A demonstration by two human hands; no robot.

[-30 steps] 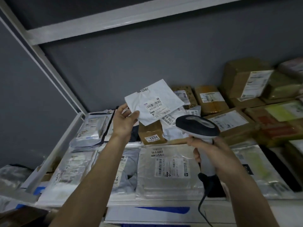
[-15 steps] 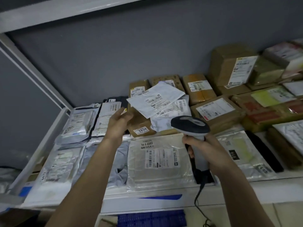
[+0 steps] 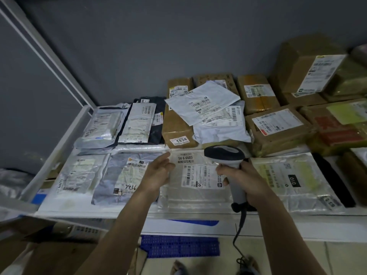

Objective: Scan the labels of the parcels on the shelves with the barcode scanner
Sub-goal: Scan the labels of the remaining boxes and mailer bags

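My right hand (image 3: 241,178) grips the handle of the barcode scanner (image 3: 225,156), whose dark head hangs over a clear plastic parcel (image 3: 196,190) with a label reading 56-6-6603. My left hand (image 3: 156,173) is at the left edge of that parcel with relaxed fingers; whether it touches the parcel is unclear. A white envelope parcel (image 3: 200,102) lies on top of the brown boxes at the back, next to a box marked 1834 (image 3: 178,132).
The white shelf (image 3: 63,212) is crowded with flat bagged parcels on the left and front and brown cardboard boxes (image 3: 278,128) at the back and right. A grey wall stands behind. The scanner cable (image 3: 238,239) hangs down over the shelf's front edge. A blue crate (image 3: 178,246) sits below.
My left hand let go of the white envelope, which now lies on the back boxes, and came down to the clear parcel at the front. The scanner lowered toward that parcel.
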